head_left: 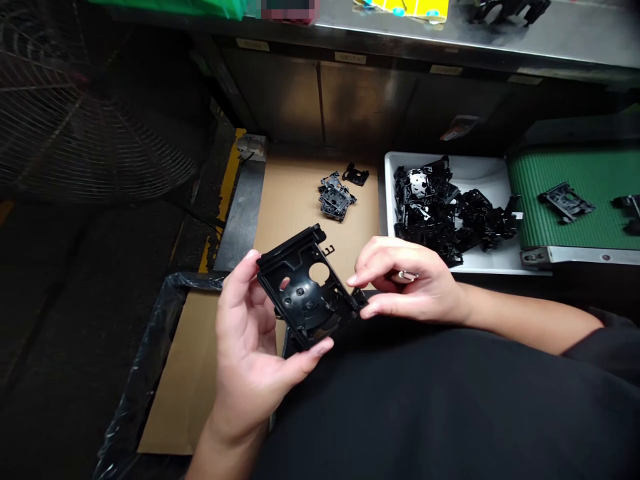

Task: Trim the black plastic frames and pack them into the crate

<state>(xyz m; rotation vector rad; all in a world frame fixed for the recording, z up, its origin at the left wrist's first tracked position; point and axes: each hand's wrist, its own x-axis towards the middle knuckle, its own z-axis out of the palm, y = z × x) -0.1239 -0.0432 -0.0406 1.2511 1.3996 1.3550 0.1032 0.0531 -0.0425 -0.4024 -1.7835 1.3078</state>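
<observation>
A black molded plastic frame (305,293) with a large round hole is held tilted in front of me. My left hand (255,333) grips it along its left side, thumb at the lower edge and fingers behind. At the frame's right corner, the thumb and index finger of my right hand (410,277) pinch a small projecting part; a ring shows on one finger. Beyond the frame, several similar black plastic parts (337,199) lie on a cardboard sheet (290,193).
A white bin (480,173) full of black parts stands right of the cardboard. Beside it, a green conveyor belt (545,173) carries more parts. A large fan (90,120) is at left, above a plastic-lined box (175,373). A metal counter (330,33) runs across the back.
</observation>
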